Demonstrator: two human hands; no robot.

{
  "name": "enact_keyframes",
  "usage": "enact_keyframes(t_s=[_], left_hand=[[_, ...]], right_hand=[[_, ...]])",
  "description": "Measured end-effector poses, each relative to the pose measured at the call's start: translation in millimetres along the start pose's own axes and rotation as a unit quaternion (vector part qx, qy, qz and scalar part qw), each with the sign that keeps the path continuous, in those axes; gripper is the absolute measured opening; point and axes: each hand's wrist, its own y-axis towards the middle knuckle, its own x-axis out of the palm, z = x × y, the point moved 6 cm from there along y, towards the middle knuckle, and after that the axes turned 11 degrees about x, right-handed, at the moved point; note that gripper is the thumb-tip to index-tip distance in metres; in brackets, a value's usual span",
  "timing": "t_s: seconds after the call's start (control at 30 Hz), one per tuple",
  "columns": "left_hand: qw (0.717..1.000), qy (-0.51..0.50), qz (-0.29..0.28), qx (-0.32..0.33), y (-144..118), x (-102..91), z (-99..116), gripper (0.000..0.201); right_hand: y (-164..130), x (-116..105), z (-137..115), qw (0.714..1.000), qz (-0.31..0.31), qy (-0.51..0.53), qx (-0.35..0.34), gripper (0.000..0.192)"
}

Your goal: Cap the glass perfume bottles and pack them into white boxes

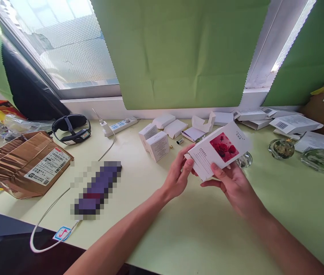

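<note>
Both hands hold a white cardboard box (207,162) with a red rose picture and small print on its face, tilted above the table. My left hand (179,173) grips its lower left end, where a small flap sticks out. My right hand (232,183) clasps the box from below, its thumb on the front edge; most of its other fingers are hidden. Behind the box, a glass bottle (245,160) is partly covered. Left of the hands stand two small white boxes (158,146) with printed sides. A small silver cap (180,141) lies near them.
Flattened white boxes (296,124) lie at the back right. Glass bottles (281,148) stand before them. An open brown carton (44,164), a black headset (71,130), a power strip (123,125) and a blurred-out phone-like object (97,189) with a white cable are on the left.
</note>
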Motion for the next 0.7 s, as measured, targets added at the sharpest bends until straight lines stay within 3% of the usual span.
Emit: enact_keyframes(t_s=[0.2, 0.4, 0.57, 0.7], left_hand=[[0.999, -0.03, -0.009, 0.011, 2, 0.0, -1, 0.044], [0.996, -0.08, -0.039, 0.029, 1, 4.3, -2, 0.052], [0.997, -0.055, -0.024, 0.056, 1, 2.1, 1, 0.051], [0.996, -0.039, -0.004, 0.075, 1, 0.1, 1, 0.046]], right_hand=[[-3, -1, -7, 0.999, -0.018, -0.03, -0.014, 0.077], [-2, 1, 2, 0.995, -0.078, 0.011, 0.056, 0.077], [-3, 5, 5, 0.988, -0.129, 0.03, 0.084, 0.075], [-6, 8, 5, 0.987, -0.126, 0.018, 0.103, 0.075]])
